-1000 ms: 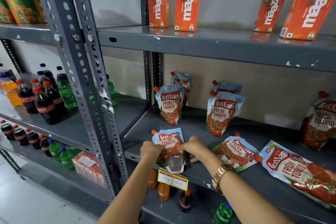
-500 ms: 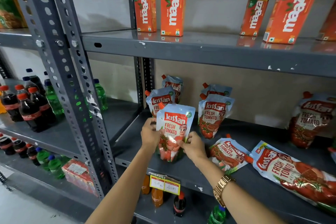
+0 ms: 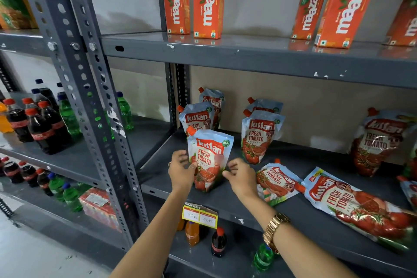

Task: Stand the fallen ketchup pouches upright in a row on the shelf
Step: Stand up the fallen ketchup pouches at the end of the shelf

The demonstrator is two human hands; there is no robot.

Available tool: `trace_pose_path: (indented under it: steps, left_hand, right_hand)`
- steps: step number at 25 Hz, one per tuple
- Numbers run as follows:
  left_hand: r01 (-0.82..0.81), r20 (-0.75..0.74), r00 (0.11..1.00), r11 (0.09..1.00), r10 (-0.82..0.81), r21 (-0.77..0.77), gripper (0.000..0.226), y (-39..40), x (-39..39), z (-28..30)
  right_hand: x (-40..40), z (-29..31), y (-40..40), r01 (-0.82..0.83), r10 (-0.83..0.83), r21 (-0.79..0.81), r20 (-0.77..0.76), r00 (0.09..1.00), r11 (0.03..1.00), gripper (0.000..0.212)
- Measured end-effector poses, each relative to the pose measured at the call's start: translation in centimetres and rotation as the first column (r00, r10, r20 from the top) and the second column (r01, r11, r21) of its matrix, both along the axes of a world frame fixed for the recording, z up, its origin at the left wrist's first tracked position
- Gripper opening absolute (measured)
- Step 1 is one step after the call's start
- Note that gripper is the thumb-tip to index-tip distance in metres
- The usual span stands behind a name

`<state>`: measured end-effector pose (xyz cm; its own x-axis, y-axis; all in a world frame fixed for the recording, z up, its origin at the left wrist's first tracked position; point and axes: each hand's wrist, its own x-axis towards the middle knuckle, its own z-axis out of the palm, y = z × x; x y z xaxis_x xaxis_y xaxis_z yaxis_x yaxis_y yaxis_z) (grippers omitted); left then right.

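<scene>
A small Kissan ketchup pouch (image 3: 209,158) stands upright near the front of the grey shelf (image 3: 158,178). My left hand (image 3: 180,169) flanks its left side with fingertips touching the edge. My right hand (image 3: 239,176) is at its lower right with fingers spread. Behind it stand two more pouches (image 3: 198,119), and another upright pair (image 3: 259,135) is to the right. A small pouch (image 3: 277,183) lies flat just right of my right hand. A large pouch (image 3: 361,205) lies flat beyond it. A large upright pouch (image 3: 379,142) stands at the back right.
Orange Maaza cartons (image 3: 207,2) stand on the shelf above. A perforated steel post (image 3: 90,97) rises to the left, with cola and green bottles (image 3: 42,128) beyond it. A yellow price tag (image 3: 199,215) hangs from the shelf edge, with bottles (image 3: 217,241) on the shelf below.
The pouch went from lying at the shelf's front edge to lifted, then set standing in front of the left column. Both hands have loosened and spread beside it.
</scene>
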<state>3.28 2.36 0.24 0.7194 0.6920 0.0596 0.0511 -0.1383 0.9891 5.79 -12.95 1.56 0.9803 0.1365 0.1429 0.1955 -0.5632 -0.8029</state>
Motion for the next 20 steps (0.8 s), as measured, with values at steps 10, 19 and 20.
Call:
trace_pose_path:
  steps: [10,19,20]
  left_hand:
    - [0.277,-0.091,0.961,0.91,-0.261,0.309,0.031,-8.8,-1.4,-1.2]
    - [0.469,-0.165,0.88,0.869,-0.445,0.16,0.034,-12.4,-0.1,-1.9]
    - [0.444,-0.174,0.893,0.876,-0.415,0.188,0.046,-12.5,-0.2,-1.9]
  right_hand:
    - [-0.5,-0.4,-8.4,0.373,-0.374,-0.058,-0.003,0.927,0.926,0.016]
    - [-1.3,-1.4,-11.6,0.387,-0.238,0.156,-0.567,0.788,0.909,0.045]
    - [-1.3,-1.2,-11.7,0.407,-0.187,0.227,-0.627,0.757,0.885,0.041]
